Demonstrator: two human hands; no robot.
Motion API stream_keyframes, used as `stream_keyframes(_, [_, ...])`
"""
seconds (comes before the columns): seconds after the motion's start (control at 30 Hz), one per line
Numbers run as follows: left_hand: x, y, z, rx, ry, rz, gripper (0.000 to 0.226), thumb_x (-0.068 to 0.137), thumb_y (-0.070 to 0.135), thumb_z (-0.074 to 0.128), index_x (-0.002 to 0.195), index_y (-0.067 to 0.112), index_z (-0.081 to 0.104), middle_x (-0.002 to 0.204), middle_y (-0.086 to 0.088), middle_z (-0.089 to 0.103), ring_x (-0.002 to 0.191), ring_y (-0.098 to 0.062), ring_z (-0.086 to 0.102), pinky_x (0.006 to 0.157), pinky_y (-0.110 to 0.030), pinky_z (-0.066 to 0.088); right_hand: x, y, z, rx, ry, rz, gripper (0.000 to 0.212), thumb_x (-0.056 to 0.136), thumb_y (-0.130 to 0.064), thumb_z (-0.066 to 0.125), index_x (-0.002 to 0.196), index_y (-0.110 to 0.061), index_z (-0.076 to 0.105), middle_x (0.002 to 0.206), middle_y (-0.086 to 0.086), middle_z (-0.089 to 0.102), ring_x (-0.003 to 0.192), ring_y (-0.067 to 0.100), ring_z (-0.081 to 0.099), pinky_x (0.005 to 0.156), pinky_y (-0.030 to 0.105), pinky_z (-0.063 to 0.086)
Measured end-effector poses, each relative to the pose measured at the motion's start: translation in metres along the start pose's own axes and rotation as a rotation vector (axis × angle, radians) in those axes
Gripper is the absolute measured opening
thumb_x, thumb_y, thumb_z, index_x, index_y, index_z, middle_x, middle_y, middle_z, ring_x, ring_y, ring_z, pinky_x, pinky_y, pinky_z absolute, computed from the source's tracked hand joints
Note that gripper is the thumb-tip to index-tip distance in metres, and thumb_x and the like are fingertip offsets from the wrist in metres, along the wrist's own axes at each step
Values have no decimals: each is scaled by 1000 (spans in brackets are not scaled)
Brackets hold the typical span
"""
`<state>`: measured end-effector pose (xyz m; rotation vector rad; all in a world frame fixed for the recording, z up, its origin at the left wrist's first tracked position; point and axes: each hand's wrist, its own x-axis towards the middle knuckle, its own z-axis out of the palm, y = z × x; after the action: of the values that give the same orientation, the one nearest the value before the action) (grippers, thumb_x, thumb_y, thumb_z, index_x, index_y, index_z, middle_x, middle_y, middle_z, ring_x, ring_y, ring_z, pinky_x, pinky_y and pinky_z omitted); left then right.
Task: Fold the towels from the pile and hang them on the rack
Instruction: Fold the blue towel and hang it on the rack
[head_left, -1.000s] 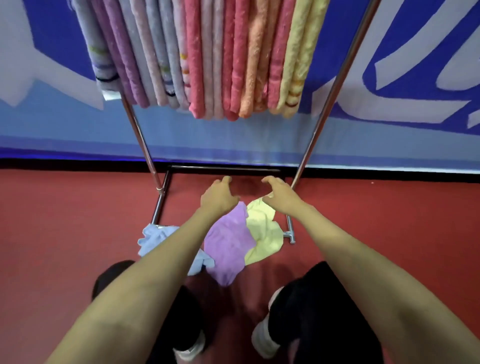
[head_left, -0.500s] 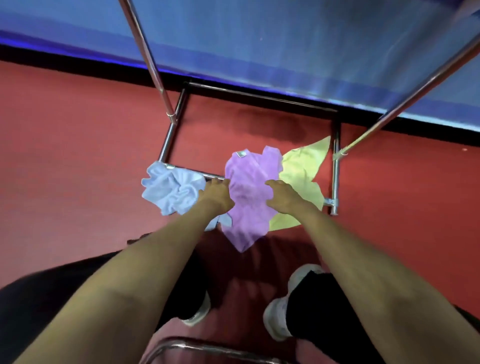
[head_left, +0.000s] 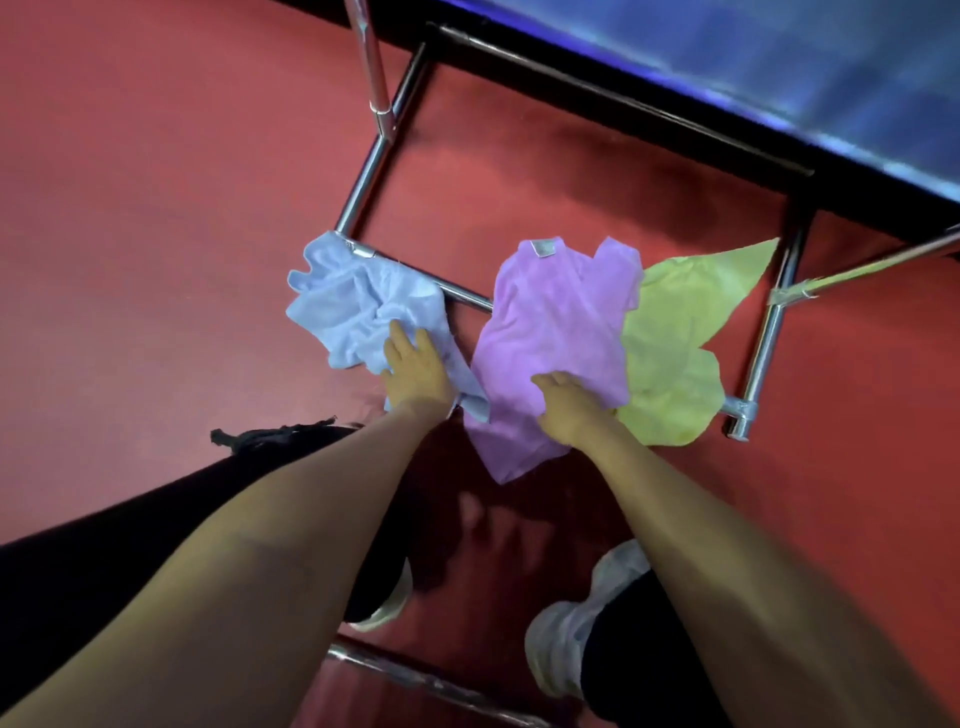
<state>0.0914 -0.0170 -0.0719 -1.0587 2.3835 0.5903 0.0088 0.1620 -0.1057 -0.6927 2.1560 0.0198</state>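
Three towels lie loose on the red floor (head_left: 156, 208) at the foot of the rack (head_left: 366, 179): a crumpled blue towel (head_left: 353, 301) on the left, a purple towel (head_left: 556, 322) in the middle and a yellow towel (head_left: 675, 332) on the right, partly under the purple one.

The purple towel runs lengthwise away from the person, its near tip pointing back between the feet. The right hand (head_left: 571, 410) rests on its near right edge and looks the better placed to lift it. Whether its bent fingers pinch the cloth I cannot tell.

The left hand (head_left: 415, 371) lies on the blue towel's near corner, just left of the purple one. Its fingers (head_left: 397, 335) reach forward flat on the cloth and grip nothing that I can see.
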Motion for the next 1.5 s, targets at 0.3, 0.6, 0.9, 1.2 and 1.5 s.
stream_keyframes(0.3, [33, -25, 16, -389, -96, -190, 46, 89, 10, 54, 131, 2, 37, 128, -24, 49, 118, -40, 49, 99, -44, 40, 22, -9, 14, 115, -78, -34, 67, 92, -18, 56, 150, -9, 23, 157, 12, 22, 145, 25, 20, 115, 30, 14])
stream_keyframes(0.6, [15, -4, 9, -383, -108, 22, 7, 89, 13, 54, 92, 7, 51, 99, -25, 61, 94, -39, 55, 78, -39, 39, 10, -35, 10, 331, 62, -39, 71, 90, -22, 60, 150, -13, 24, 154, 10, 29, 141, 24, 27, 112, 30, 19])
stream_keyframes(0.9, [-21, 42, -77, -572, -313, 306, 9, 93, 6, 52, 90, 14, 48, 71, 3, 50, 64, -8, 45, 58, -13, 38, -31, -50, -30, 693, 296, 11, 42, 90, -24, 63, 128, -9, 53, 118, 9, 63, 105, 27, 60, 92, 39, 47])
stream_keyframes(1.2, [-93, 72, -176, -512, -326, 460, 10, 93, 15, 59, 102, 13, 64, 88, -6, 60, 78, -17, 50, 75, -28, 42, -142, -50, -107, 779, 684, -116, 40, 75, -4, 76, 111, -2, 57, 105, 14, 58, 96, 24, 53, 87, 31, 41])
stream_keyframes(1.5, [-174, 104, -247, -422, -15, 663, 20, 90, 16, 64, 109, 17, 60, 79, -2, 58, 69, -14, 51, 63, -21, 40, -247, -34, -179, 799, 763, -166, 7, 87, -6, 63, 87, -12, 66, 78, -1, 62, 61, -9, 51, 64, 7, 37])
